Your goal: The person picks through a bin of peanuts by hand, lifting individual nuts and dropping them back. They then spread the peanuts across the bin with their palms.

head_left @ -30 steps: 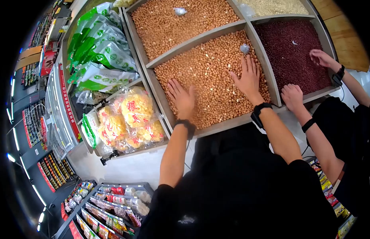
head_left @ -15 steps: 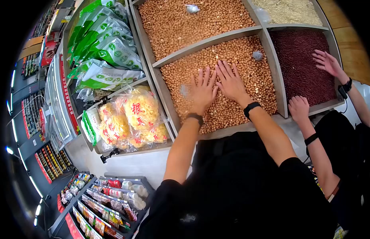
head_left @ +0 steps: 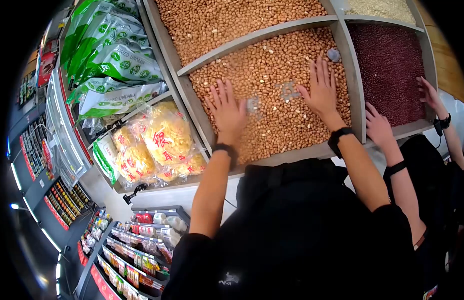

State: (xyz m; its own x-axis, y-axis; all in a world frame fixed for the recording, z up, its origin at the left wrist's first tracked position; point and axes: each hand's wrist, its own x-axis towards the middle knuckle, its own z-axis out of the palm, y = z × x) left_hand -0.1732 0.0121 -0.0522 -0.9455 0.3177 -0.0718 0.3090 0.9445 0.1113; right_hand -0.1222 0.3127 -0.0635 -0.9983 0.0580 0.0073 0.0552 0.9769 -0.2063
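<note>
My left hand (head_left: 227,111) rests palm down with spread fingers on the left part of a bin of brown peanuts (head_left: 272,132). On the right part of the same bin lies my right hand (head_left: 321,92), its fingers stretched out and its thumb apart. Neither hand holds anything. Between them, two small translucent pieces show on the nuts, a left one (head_left: 253,105) and a right one (head_left: 289,91). A small greyish lump (head_left: 334,55) sits beyond my right fingertips.
A co-worker's hands, one (head_left: 378,122) on the bin edge and one (head_left: 430,94), are at the dark red beans (head_left: 387,65). Green-white packets (head_left: 124,65) and bagged yellow fungus (head_left: 164,137) lie left. Wooden dividers (head_left: 257,37) separate the bins.
My hands have moved apart, left and right, uncovering the translucent pieces between them. The view has shifted slightly. The co-worker's near hand has opened its fingers.
</note>
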